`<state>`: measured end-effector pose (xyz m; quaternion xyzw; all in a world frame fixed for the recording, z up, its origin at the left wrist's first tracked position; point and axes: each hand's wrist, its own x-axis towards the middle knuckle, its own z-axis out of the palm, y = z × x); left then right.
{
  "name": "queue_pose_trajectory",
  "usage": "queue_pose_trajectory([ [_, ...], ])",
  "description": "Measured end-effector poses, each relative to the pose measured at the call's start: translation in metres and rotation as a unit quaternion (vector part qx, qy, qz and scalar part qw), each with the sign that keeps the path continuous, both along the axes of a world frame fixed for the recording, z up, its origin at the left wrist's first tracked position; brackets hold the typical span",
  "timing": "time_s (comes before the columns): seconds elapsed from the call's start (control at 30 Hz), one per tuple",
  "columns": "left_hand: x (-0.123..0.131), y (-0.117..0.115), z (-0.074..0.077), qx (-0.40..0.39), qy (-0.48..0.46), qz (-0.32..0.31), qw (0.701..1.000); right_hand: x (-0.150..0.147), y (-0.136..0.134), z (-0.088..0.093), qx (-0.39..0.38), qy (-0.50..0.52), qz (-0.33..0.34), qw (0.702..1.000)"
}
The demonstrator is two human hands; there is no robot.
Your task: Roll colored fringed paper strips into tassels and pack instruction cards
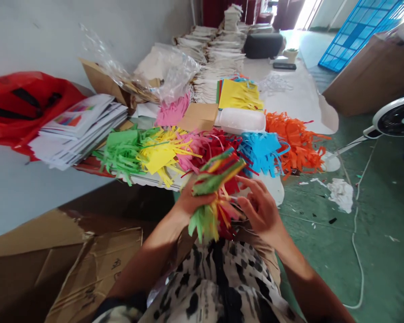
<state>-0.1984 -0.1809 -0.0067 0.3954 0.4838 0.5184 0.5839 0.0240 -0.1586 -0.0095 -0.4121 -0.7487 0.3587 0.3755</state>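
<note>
My left hand (197, 200) is closed around a bundle of fringed paper strips (218, 177) in green, yellow, red and pink, held above my lap. Folded ends point up and away, while loose strips hang below the fist. My right hand (258, 207) is just right of the bundle, with its thumb and forefinger apart and the other fingers curled. A pale thin strip shows near its thumb, but blur hides whether they touch. Beyond my hands lie fringed paper piles: green (123, 150), yellow (161, 154), dark red (218, 141), blue (262, 150) and orange (292, 141).
A white plastic tray (242, 120) and yellow fringed sheets (240, 94) are farther back, before stacked white bundles (222, 58). Printed papers (81, 130) and a red bag (27, 112) sit left. A fan (400, 117) stands right; cardboard (101, 269) is lower left.
</note>
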Motion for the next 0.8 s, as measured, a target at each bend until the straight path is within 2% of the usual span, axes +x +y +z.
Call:
queue_pose_trajectory([
  [0.07, -0.013, 0.014, 0.01, 0.037, 0.064, 0.05, 0.996, 0.005, 0.001, 0.002, 0.02, -0.099, 0.007, 0.995],
  [0.1, -0.018, 0.02, 0.015, 0.058, 0.129, 0.061, 0.988, 0.007, -0.001, 0.004, 0.026, -0.142, 0.022, 0.989],
  [0.13, -0.022, 0.026, 0.021, 0.083, 0.214, 0.06, 0.971, 0.008, -0.003, 0.008, 0.035, -0.174, 0.047, 0.983],
  [0.17, -0.023, 0.03, 0.027, 0.114, 0.312, 0.05, 0.942, 0.009, -0.005, 0.014, 0.049, -0.193, 0.078, 0.977],
  [0.2, -0.023, 0.032, 0.031, 0.147, 0.411, 0.03, 0.899, 0.01, -0.006, 0.021, 0.067, -0.198, 0.106, 0.972],
  [0.27, -0.017, 0.032, 0.039, 0.207, 0.583, -0.043, 0.784, 0.014, -0.004, 0.041, 0.106, -0.169, 0.146, 0.969],
  [0.33, -0.007, 0.025, 0.046, 0.26, 0.672, -0.143, 0.678, 0.021, 0.008, 0.06, 0.133, -0.119, 0.144, 0.973],
  [0.37, -0.002, 0.02, 0.049, 0.287, 0.681, -0.194, 0.646, 0.024, 0.017, 0.066, 0.136, -0.101, 0.134, 0.976],
  [0.4, 0.001, 0.015, 0.053, 0.313, 0.668, -0.238, 0.632, 0.027, 0.025, 0.067, 0.133, -0.088, 0.123, 0.979],
  [0.43, 0.003, 0.011, 0.058, 0.338, 0.636, -0.266, 0.641, 0.028, 0.033, 0.064, 0.124, -0.079, 0.117, 0.982],
  [0.47, 0.003, 0.008, 0.063, 0.355, 0.593, -0.271, 0.67, 0.028, 0.039, 0.056, 0.114, -0.068, 0.115, 0.984],
  [0.5, 0.0, 0.007, 0.067, 0.361, 0.544, -0.254, 0.713, 0.026, 0.041, 0.045, 0.104, -0.055, 0.12, 0.986],
  [0.57, -0.007, 0.011, 0.071, 0.343, 0.458, -0.167, 0.803, 0.017, 0.035, 0.021, 0.095, -0.036, 0.147, 0.984],
  [0.6, -0.01, 0.015, 0.07, 0.325, 0.439, -0.112, 0.83, 0.012, 0.027, 0.011, 0.093, -0.042, 0.159, 0.982],
  [0.63, -0.011, 0.019, 0.068, 0.309, 0.445, -0.068, 0.837, 0.007, 0.018, 0.006, 0.098, -0.055, 0.179, 0.977],
  [0.67, -0.011, 0.023, 0.064, 0.297, 0.479, -0.047, 0.825, 0.004, 0.01, 0.006, 0.116, -0.079, 0.204, 0.969],
  [0.7, -0.01, 0.025, 0.06, 0.287, 0.531, -0.052, 0.795, 0.002, 0.004, 0.011, 0.14, -0.099, 0.229, 0.958],
  [0.73, -0.006, 0.025, 0.056, 0.284, 0.589, -0.084, 0.752, 0.003, 0.002, 0.019, 0.163, -0.109, 0.244, 0.95],
  [0.8, 0.0, 0.02, 0.052, 0.296, 0.662, -0.198, 0.66, 0.011, 0.009, 0.041, 0.184, -0.08, 0.23, 0.952],
])
